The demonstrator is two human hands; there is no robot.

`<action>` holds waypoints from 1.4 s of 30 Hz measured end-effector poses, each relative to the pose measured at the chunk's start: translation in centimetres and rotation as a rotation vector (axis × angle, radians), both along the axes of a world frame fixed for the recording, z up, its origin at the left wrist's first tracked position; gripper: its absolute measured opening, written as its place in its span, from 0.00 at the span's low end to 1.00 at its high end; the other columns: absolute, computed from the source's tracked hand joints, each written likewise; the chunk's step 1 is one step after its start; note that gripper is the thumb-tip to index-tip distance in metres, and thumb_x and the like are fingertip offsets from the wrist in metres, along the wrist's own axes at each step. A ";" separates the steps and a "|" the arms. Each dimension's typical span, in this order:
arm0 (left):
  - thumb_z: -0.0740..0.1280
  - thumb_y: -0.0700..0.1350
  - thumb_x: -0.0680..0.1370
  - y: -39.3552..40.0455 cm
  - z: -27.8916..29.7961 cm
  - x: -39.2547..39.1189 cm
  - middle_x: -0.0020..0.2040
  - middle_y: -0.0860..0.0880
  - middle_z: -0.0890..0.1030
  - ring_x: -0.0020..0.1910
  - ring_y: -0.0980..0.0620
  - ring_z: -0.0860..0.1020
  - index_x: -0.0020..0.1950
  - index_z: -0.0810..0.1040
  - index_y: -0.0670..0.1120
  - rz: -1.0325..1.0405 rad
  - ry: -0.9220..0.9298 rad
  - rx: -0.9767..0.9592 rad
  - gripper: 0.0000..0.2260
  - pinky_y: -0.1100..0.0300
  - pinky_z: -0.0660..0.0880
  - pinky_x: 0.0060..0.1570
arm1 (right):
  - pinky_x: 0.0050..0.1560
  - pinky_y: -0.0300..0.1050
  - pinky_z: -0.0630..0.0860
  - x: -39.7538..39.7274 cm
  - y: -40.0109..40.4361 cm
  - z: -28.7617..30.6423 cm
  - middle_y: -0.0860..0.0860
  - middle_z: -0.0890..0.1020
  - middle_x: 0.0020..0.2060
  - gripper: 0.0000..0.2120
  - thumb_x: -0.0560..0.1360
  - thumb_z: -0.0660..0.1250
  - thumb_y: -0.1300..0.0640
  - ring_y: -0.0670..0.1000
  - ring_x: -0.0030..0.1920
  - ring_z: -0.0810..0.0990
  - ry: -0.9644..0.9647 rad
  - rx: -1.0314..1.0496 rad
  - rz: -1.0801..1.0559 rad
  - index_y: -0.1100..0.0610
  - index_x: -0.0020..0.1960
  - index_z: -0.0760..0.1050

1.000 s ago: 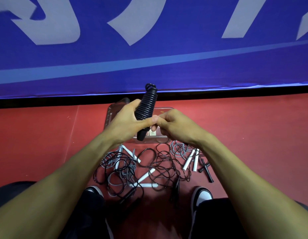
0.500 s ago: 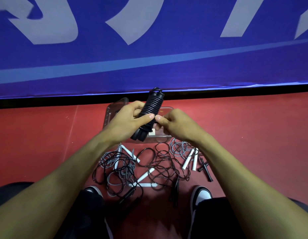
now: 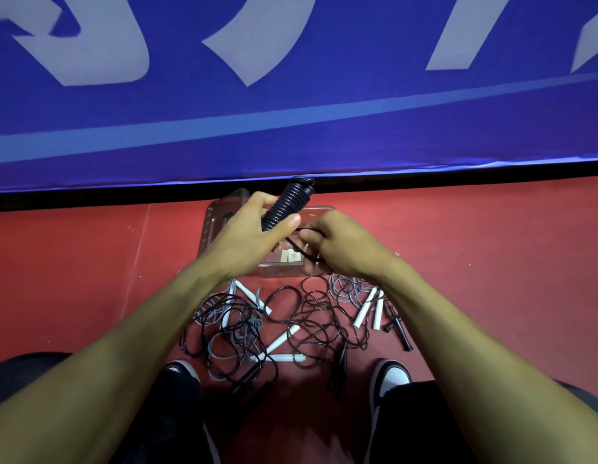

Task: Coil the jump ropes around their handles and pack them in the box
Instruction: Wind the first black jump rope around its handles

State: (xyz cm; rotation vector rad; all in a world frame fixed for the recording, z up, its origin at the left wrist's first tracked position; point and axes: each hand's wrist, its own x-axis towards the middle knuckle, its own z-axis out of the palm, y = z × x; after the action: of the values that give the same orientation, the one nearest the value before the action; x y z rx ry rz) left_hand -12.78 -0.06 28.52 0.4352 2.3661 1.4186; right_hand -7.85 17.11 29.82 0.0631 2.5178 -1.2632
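- The coiled black rope [image 3: 287, 204] looks like rubber or plastic, ribbed, with a slight shine.
- The box [image 3: 220, 212] is clear, glossy plastic.
- The floor [image 3: 491, 246] is red, matt and smooth.
- The white handles [image 3: 362, 311] look like smooth plastic.
- The blue banner [image 3: 290, 128] looks like matt cloth.

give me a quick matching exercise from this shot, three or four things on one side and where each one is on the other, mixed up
Things:
1. coiled black rope
2. loose rope end
3. clear box
4. white handles

Places:
a. on the red floor, behind the hands
b. gripped by the left hand
c. lying in the tangle near the shoes
d. pinched by the right hand

Pairs: 1-b, 2-d, 3-a, 4-c
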 end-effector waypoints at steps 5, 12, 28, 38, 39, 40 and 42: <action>0.62 0.54 0.77 0.4 -0.1 0.2 0.58 0.50 0.81 0.52 0.56 0.80 0.66 0.75 0.53 -0.036 -0.189 0.142 0.18 0.51 0.76 0.58 | 0.26 0.42 0.72 -0.1 0.1 0.0 0.50 0.81 0.25 0.18 0.85 0.58 0.57 0.58 0.26 0.78 0.037 -0.021 -0.065 0.58 0.37 0.72; 0.75 0.50 0.69 0.1 0.1 -0.1 0.44 0.46 0.86 0.45 0.49 0.84 0.45 0.84 0.45 0.013 -0.191 0.252 0.10 0.50 0.78 0.55 | 0.30 0.39 0.76 -0.3 -0.2 -0.1 0.49 0.83 0.31 0.15 0.83 0.62 0.57 0.47 0.28 0.81 0.178 0.006 -0.076 0.56 0.39 0.79; 0.62 0.58 0.82 0.4 0.3 0.8 0.43 0.55 0.79 0.40 0.61 0.76 0.55 0.74 0.49 0.015 0.125 -0.166 0.13 0.64 0.69 0.39 | 0.44 0.54 0.84 -0.1 -0.4 -0.8 0.57 0.83 0.38 0.13 0.83 0.63 0.57 0.59 0.38 0.86 -0.016 -0.385 -0.207 0.66 0.48 0.76; 0.61 0.48 0.74 1.1 0.0 1.5 0.55 0.47 0.84 0.56 0.51 0.81 0.60 0.79 0.46 -0.045 -0.179 0.032 0.17 0.45 0.75 0.65 | 0.40 0.49 0.83 0.3 0.8 -1.6 0.57 0.86 0.37 0.13 0.76 0.73 0.53 0.54 0.36 0.86 0.045 -0.144 -0.238 0.64 0.46 0.80; 0.64 0.47 0.76 1.0 -0.4 1.7 0.56 0.49 0.84 0.58 0.52 0.81 0.62 0.78 0.47 -0.058 -0.169 0.017 0.16 0.45 0.74 0.66 | 0.41 0.49 0.83 0.5 1.0 -1.9 0.56 0.86 0.37 0.12 0.76 0.74 0.53 0.53 0.37 0.86 0.056 -0.098 -0.238 0.62 0.45 0.80; 0.66 0.46 0.76 0.8 -0.7 2.0 0.57 0.50 0.84 0.58 0.52 0.81 0.63 0.77 0.47 -0.061 -0.173 0.012 0.15 0.45 0.75 0.66 | 0.42 0.47 0.82 0.8 1.1 -2.3 0.54 0.86 0.37 0.11 0.75 0.74 0.53 0.52 0.37 0.86 0.058 -0.057 -0.237 0.61 0.45 0.81; 0.72 0.48 0.72 0.6 -1.6 2.8 0.55 0.51 0.85 0.56 0.51 0.83 0.61 0.76 0.49 -0.017 -0.194 0.005 0.18 0.45 0.77 0.64 | 0.44 0.46 0.81 1.4 1.1 -3.3 0.53 0.86 0.38 0.10 0.75 0.75 0.54 0.51 0.39 0.86 0.030 -0.020 -0.228 0.60 0.48 0.81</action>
State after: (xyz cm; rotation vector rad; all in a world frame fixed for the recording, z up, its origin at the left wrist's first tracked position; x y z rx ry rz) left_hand -9.99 0.50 26.88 0.3036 2.2002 1.3917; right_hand -6.49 18.24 26.54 0.3377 2.5808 -1.3834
